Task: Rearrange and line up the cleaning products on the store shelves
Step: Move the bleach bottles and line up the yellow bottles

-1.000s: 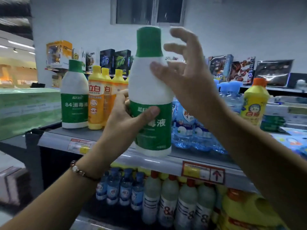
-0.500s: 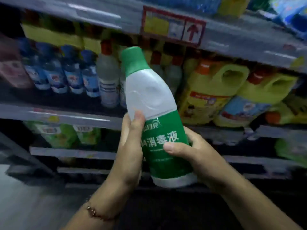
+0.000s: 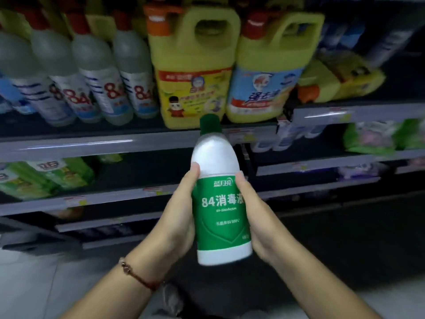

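A: What's she got there?

B: White disinfectant bottle point(image 3: 220, 203), green cap, green label w/ "84" on it. Both hands on it. Left hand point(image 3: 177, 217) wraps the label from the left side, thumb up by the top edge of the label. Right hand point(image 3: 255, 215) clasps the other side, thumb also near the label's top.

A: Bottle on a shelf?

B: No, held in the air in front of the shelves, roughly upright, cap leaning a bit away from her. Its cap sits just below the shelf edge point(image 3: 69, 146) in the view.

A: What's on that shelf?

B: Row of clear bottles point(image 3: 96, 77) w/ red "84" on the labels, left part. Next to them, two big yellow jugs: the left jug point(image 3: 193, 72) w/ an orange cap, the right jug point(image 3: 269, 72) w/ a red cap & blue label, side by side, touching or nearly so. Further right, another yellow jug point(image 3: 333, 81) lying on its side.

A: Lower down?

B: Green packs point(image 3: 43, 178) on the next shelf, left. More green packs point(image 3: 372, 139) right side. Blurry, can't read them.

A: Anything on her arm?

B: Thin red bracelet point(image 3: 135, 275), left wrist.
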`<state>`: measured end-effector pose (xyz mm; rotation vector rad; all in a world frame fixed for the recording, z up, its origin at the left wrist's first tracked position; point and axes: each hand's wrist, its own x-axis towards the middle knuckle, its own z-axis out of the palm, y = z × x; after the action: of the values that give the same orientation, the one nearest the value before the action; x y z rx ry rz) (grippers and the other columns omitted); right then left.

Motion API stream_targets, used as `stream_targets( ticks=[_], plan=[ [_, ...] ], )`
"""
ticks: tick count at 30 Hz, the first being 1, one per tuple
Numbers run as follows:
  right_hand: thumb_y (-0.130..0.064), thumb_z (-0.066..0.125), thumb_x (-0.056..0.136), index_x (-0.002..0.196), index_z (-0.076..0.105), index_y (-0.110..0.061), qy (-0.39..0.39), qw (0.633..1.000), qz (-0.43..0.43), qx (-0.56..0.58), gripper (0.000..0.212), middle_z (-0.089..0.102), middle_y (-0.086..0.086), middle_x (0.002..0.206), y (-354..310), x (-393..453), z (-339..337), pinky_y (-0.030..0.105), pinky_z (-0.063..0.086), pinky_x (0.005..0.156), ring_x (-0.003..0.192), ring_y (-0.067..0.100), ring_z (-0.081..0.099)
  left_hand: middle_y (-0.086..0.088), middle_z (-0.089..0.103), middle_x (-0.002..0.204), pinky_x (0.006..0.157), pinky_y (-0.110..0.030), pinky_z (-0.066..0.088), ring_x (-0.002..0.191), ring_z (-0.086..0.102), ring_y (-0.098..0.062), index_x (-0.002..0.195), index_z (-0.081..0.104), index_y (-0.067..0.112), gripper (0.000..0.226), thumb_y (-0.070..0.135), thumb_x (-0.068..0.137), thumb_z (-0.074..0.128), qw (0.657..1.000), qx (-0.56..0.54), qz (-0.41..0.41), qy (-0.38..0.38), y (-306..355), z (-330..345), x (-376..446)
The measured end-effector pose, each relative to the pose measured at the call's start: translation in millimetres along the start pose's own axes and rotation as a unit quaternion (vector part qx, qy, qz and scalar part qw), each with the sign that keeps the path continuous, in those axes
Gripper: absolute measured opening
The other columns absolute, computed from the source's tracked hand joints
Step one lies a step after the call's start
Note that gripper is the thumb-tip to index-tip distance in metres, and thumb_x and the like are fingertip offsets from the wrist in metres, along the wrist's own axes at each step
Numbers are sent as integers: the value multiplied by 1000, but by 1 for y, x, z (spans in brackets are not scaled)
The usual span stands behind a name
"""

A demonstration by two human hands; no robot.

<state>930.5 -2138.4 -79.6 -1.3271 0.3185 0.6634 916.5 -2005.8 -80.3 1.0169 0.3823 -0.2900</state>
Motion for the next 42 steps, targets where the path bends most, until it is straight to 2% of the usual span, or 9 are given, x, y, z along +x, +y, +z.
stream_targets(
  ticks=[4, 8, 11, 14, 20, 24, 31, 34, 42],
  plan=[
    [-63, 34, 97, 116, 74, -15, 18, 984, 38, 172, 65, 73, 16, 116, 5, -16, -78, 44, 55, 93, 107, 31, 70, 16, 62, 134, 102, -40, 49, 116, 65, -9, 151, 32, 43, 78, 52, 81, 64, 970, 226, 71, -53, -30, 82, -2],
    [-62, 31, 99, 87, 83, -17, 35, 947, 10, 319, 69, 77, 8, 86, 12, -43, -159, 26, 59, 67, 76, 19, 75, 27, 16, 161, 114, -35, 39, 141, 36, 3, 146, -18, 62, 97, 53, 89, 60, 857, 485, 87, -150, -69, 172, -13],
    [-56, 30, 101, 72, 82, -16, 58, 919, -29, 389, 71, 73, 6, 68, 15, -65, -213, 22, 55, 53, 60, 16, 72, 25, -5, 165, 116, -35, 35, 149, 17, 2, 143, -22, 63, 97, 54, 89, 58, 806, 547, 114, -195, -102, 221, -9],
    [-62, 32, 98, 78, 82, -16, 73, 904, -43, 419, 71, 74, 8, 76, 17, -89, -268, 25, 58, 57, 66, 18, 73, 27, 2, 164, 118, -30, 32, 148, 14, 7, 147, -17, 61, 98, 60, 81, 56, 789, 553, 129, -235, -132, 266, -2],
    [-73, 35, 90, 91, 82, -15, 142, 918, -72, 364, 74, 77, 13, 94, 17, -129, -354, 33, 61, 68, 80, 24, 76, 57, 40, 123, 107, -25, 43, 122, 46, 20, 146, -4, 67, 97, 58, 76, 63, 802, 512, 98, -292, -170, 328, 4],
    [-69, 49, 80, 121, 68, -24, 215, 936, -164, 226, 63, 76, 9, 110, 4, -143, -383, 53, 55, 94, 102, 28, 73, 27, 55, 139, 105, -43, 49, 124, 58, -2, 150, 19, 54, 90, 43, 80, 75, 842, 432, 71, -315, -181, 350, 19],
    [-65, 52, 89, 101, 68, -28, 257, 951, -163, -49, 42, 77, -6, 95, -41, -138, -399, 48, 57, 89, 89, 13, 73, -1, 67, 124, 69, -21, 57, 105, 70, -11, 134, 40, 26, 74, 17, 76, 85, 881, 375, 19, -288, -173, 363, 60],
    [-58, 55, 92, 102, 71, -24, 260, 945, -159, -115, 39, 77, -5, 95, -66, -129, -408, 48, 58, 88, 87, 13, 74, -7, 72, 118, 77, -26, 58, 104, 72, -19, 130, 48, 18, 58, 0, 82, 75, 897, 306, 16, -319, -160, 370, 85],
    [-57, 58, 81, 109, 69, -28, 262, 930, -187, -179, 41, 77, -2, 102, -137, -108, -422, 52, 55, 93, 94, 15, 74, -8, 71, 122, 89, -37, 59, 111, 69, -29, 133, 49, 15, 59, 11, 79, 73, 888, 239, 51, -389, -117, 405, 150]
  ],
)
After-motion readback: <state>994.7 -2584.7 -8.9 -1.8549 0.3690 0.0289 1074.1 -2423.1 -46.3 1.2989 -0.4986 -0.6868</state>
